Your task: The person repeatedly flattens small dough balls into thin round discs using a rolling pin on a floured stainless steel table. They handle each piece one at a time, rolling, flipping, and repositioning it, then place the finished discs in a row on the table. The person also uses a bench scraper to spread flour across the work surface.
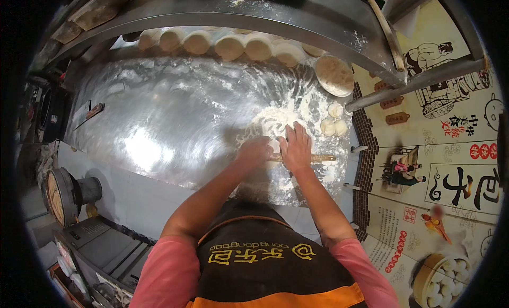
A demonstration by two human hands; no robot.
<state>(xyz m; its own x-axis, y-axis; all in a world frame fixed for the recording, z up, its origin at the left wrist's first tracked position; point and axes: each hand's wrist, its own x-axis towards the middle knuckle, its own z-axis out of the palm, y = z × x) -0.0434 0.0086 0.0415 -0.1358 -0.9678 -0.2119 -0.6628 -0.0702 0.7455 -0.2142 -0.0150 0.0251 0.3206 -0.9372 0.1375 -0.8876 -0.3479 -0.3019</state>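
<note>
My right hand [296, 147] lies palm down over a slim wooden rolling pin [323, 158], its fingers stretched forward and the pin passing under the palm. Close to the pin's left end is my left hand [254, 149], blurred, with its fingers curled. A pale bit of dough [274, 144] shows between the two hands, mostly hidden by them. Loose flour [274, 119] is spread on the metal worktop just beyond my fingers. Several round dough pieces [334, 127] sit in a small group to the right of my right hand.
The metal worktop [179, 105] bears a cleaver [89, 115] at its left. Several pale round stacks [230, 47] line the back, beside a floury round bowl [335, 76]. A metal shelf [278, 19] overhangs the rear; a metal post [377, 97] stands right, near a printed wall [449, 157].
</note>
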